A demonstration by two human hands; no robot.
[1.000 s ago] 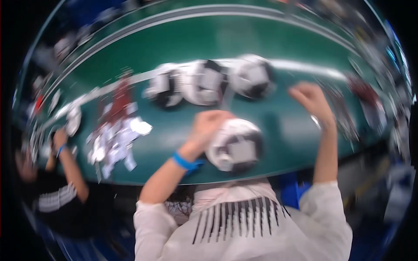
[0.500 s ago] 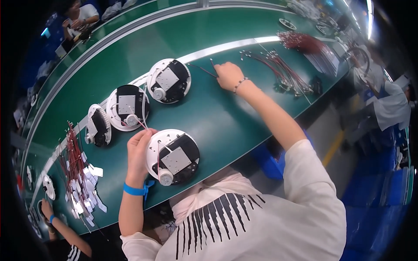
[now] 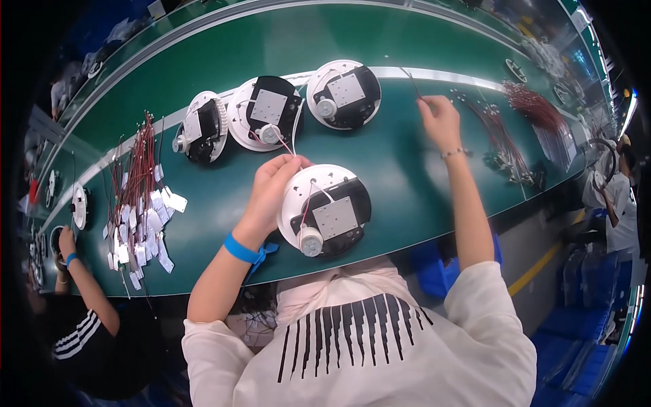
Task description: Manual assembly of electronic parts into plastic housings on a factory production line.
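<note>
Nearest me, a round white unit (image 3: pixel 290 209) lies on the green bench, with a black plate, a grey square plate and a small round motor (image 3: pixel 311 241) on it. My left hand (image 3: pixel 268 190) is at its left rim, thumb and fingers pinched on a thin white-and-pink wire (image 3: pixel 289 148). To the right, over the bench, my right hand (image 3: pixel 442 127) is closed on a thin dark cable (image 3: pixel 411 78), whose free end points up and away. Three similar units stand beyond my left hand: a tilted one (image 3: pixel 205 127), a middle one (image 3: pixel 267 105) and a right one (image 3: pixel 346 90).
A heap of red cables with white tags (image 3: pixel 142 210) lies on the left. Loose dark cables (image 3: pixel 498 136) and a red wire bundle (image 3: pixel 536 108) are at the right. A co-worker's hand (image 3: pixel 66 241) works at the far left. A blue bin (image 3: pixel 434 275) stands below the bench edge.
The whole view has shifted, so the bench things appear farther right. My right hand has moved a little towards the loose cables, and its cable now points up. My left hand keeps its pinch.
</note>
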